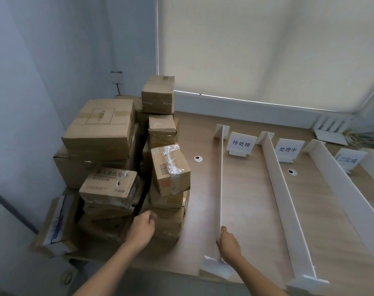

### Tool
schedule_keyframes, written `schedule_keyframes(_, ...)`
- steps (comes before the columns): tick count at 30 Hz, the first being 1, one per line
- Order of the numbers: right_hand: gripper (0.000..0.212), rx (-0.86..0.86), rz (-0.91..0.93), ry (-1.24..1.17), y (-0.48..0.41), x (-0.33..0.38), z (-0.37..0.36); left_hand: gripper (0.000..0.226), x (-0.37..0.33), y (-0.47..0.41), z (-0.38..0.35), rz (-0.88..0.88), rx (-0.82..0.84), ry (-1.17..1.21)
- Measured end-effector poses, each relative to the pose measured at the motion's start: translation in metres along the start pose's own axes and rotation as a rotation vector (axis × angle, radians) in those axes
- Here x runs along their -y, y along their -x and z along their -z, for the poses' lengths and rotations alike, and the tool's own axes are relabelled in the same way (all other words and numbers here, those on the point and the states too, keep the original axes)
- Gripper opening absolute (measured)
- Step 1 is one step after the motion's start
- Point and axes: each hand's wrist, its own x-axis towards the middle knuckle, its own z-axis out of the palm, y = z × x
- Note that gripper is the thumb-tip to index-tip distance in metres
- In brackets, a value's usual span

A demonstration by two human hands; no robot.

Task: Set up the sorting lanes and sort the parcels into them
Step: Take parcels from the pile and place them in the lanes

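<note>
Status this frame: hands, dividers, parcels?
Right hand grips near end of leftmost divider. Left hand loosely curled beside parcel stack, empty. No parcels in lanes yet.

A single wide-angle camera sits at the person's head, at the near edge of the pale wooden table (245, 189), facing forward and tilted steeply down. It is close. The left grip (143, 226) and right grip (228, 242) reach in from the bottom border, low in the frame. The stack of brown cardboard cartons (100, 129) fills the left-centre. The nearest upright white foam-board divider (221, 178) recedes up the middle, its line bowed by the lens. The far cream roller blind (267, 50) and blue-grey wall (53, 50) take up the upper half.
</note>
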Motion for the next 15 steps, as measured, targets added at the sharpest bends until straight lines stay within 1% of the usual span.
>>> schedule_keyframes(1,0.016,0.019,0.002,0.009,0.001,-0.002,0.002,0.023,-0.002,0.000,0.002,0.003,-0.017,0.026)
schedule_keyframes(3,0.031,0.019,-0.022,0.111,0.003,0.000,0.015,0.023,-0.008,0.000,0.008,-0.011,-0.075,0.098)
schedule_keyframes(5,0.039,-0.097,-0.038,0.210,0.003,0.013,0.039,0.023,-0.019,-0.003,0.019,-0.040,-0.173,0.190)
schedule_keyframes(6,0.039,-0.174,-0.013,0.212,0.002,0.024,0.053,0.023,-0.026,-0.005,0.026,-0.055,-0.227,0.235)
schedule_keyframes(7,0.037,-0.243,0.032,0.158,-0.001,0.038,0.068,0.023,-0.033,-0.008,0.033,-0.069,-0.272,0.278)
schedule_keyframes(8,0.036,-0.294,0.080,0.053,-0.006,0.055,0.083,0.024,-0.040,-0.012,0.039,-0.080,-0.308,0.318)
schedule_keyframes(10,0.035,-0.323,0.146,-0.249,-0.017,0.095,0.109,0.029,-0.056,-0.023,0.049,-0.067,-0.356,0.379)
schedule_keyframes(11,0.036,-0.308,0.162,-0.408,-0.020,0.117,0.123,0.033,-0.064,-0.029,0.052,-0.028,-0.352,0.403)
schedule_keyframes(13,0.041,-0.236,0.178,-0.650,-0.024,0.156,0.141,0.044,-0.076,-0.044,0.055,0.063,-0.265,0.433)
schedule_keyframes(15,0.046,-0.156,0.204,-0.707,-0.026,0.183,0.148,0.046,-0.085,-0.053,0.055,0.084,-0.126,0.495)
